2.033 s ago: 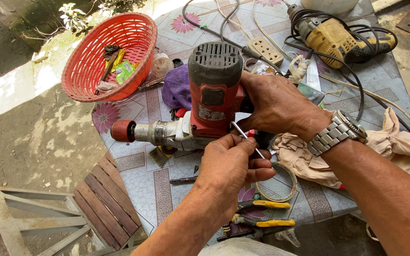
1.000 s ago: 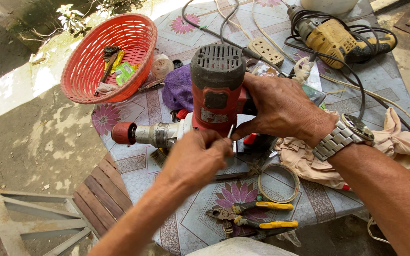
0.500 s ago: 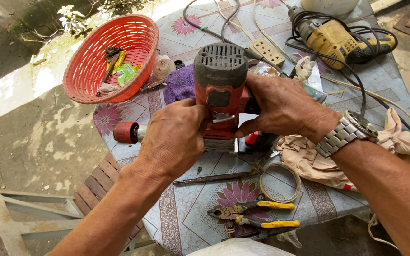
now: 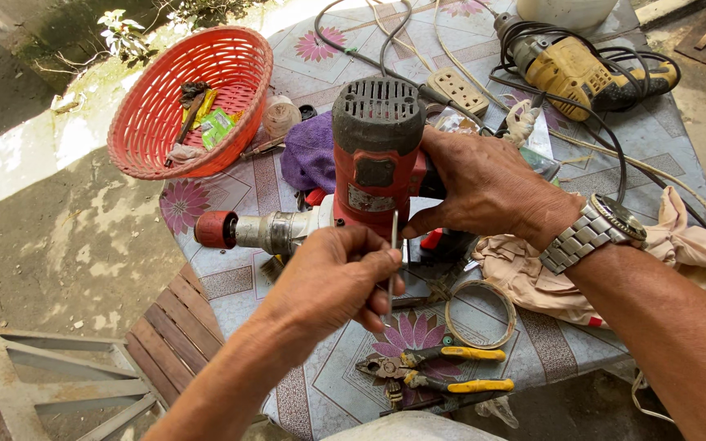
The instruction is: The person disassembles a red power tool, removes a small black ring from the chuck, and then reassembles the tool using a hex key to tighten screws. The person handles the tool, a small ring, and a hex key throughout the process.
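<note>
Our left hand (image 4: 332, 278) pinches one thin metal rod (image 4: 393, 261) upright against the red drill (image 4: 353, 180), which our right hand (image 4: 484, 184) grips on the table (image 4: 304, 384), so we judge the work midway, with one yellow drill (image 4: 569, 69), one red basket (image 4: 194, 102) and two pliers (image 4: 439, 369) nearby.

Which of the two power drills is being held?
The red drill, steadied upright by the right hand; the yellow drill lies untouched at the table's far edge.
</note>
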